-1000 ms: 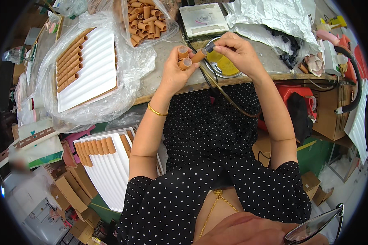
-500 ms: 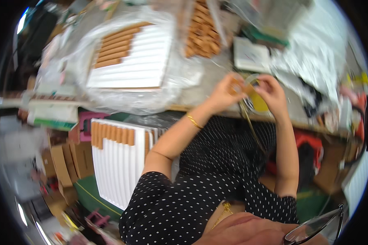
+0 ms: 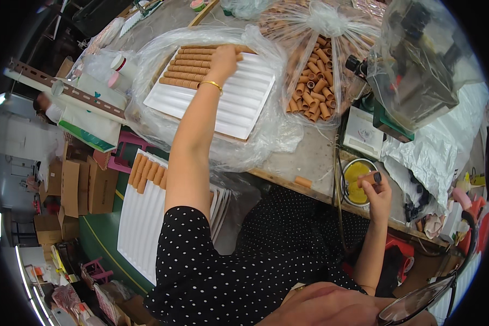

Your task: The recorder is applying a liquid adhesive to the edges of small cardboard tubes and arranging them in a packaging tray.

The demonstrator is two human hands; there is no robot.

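Four brown tubes (image 3: 193, 66) are seated in the far grooves of the white ribbed tray (image 3: 239, 100); most grooves remain unfilled. Left hand (image 3: 224, 56) is closed at that row. Right hand (image 3: 377, 193) is pinched around one tube (image 3: 367, 178), near the yellow dish (image 3: 354, 182).

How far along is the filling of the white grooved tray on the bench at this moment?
Done: a few brown tubes lie in the far grooves of the white grooved tray. In hand: the left hand reaches to that row; the right hand holds a tube beside the yellow-filled dish. Left: most grooves are bare, and the clear bag of tubes looks well filled.
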